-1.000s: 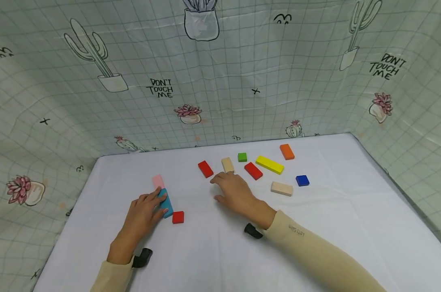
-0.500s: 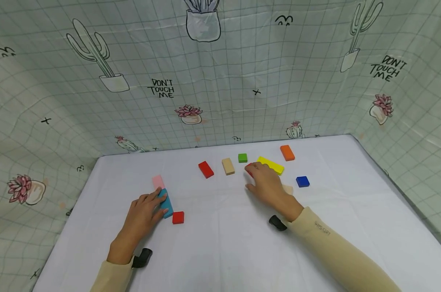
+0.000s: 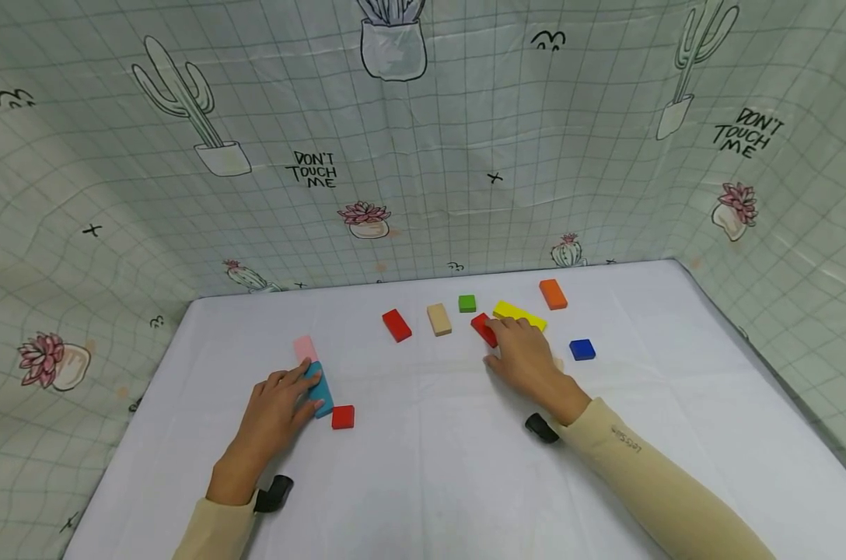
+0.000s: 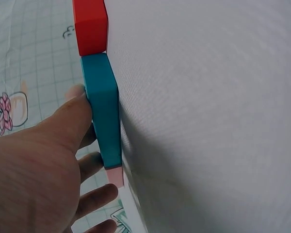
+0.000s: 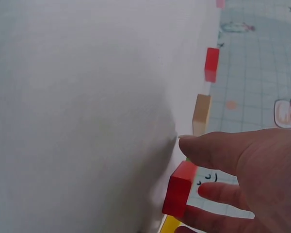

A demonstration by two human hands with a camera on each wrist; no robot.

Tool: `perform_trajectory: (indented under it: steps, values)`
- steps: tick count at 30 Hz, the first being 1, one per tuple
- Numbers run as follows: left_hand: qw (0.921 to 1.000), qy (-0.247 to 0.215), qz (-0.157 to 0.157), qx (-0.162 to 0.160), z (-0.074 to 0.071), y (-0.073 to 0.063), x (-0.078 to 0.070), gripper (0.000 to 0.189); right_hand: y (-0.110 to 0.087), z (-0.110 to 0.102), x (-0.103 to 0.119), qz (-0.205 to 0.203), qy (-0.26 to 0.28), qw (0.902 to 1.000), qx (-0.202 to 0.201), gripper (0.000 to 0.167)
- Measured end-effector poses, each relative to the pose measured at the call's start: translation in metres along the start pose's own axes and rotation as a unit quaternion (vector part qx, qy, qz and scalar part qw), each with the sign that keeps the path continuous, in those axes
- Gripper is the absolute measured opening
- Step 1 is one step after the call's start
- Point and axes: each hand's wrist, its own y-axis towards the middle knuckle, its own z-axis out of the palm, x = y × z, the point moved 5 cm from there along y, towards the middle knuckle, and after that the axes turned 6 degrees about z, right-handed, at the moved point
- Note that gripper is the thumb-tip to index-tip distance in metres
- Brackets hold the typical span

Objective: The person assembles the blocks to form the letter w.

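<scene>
R fingers [image 5: 218,221] at red blk [image 5: 177,194], orange blk [image 3: 553,295] head-cam only

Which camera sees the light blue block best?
The left wrist view: the light blue block looks biggest there, almost uncovered. The head view shows it small, partly covered by the left hand. The right wrist view doesn't show it.

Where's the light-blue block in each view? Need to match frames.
Head: light-blue block left of centre, touched by the left hand.
Left wrist: left of centre, between a red block above and pink block below.
Right wrist: not in it.
Shared landmark: pink block, apparently the one cropped at right wrist's top edge.
</scene>
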Motion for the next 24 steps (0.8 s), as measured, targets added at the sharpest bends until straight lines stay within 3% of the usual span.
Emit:
perform_trajectory:
  steps: [8, 13, 24]
  values:
    - [1.0000, 0.002, 0.001, 0.002, 0.001, 0.000, 0.002, 0.049, -0.002, 0.003, 0.001, -0.018, -0.002, 0.9997, -0.016, 0.059]
    - [1.0000, 0.004, 0.001, 0.000, 0.001, 0.000, 0.002, 0.049, 0.004, 0.002, 0.003, -0.051, -0.016, 0.9984, -0.020, 0.061]
    - [1.0000, 0.005, -0.002, 0.001, -0.001, 0.000, 0.000, 0.049, 0.018, -0.003, 0.003, -0.136, -0.068, 0.9878, 0.033, 0.059]
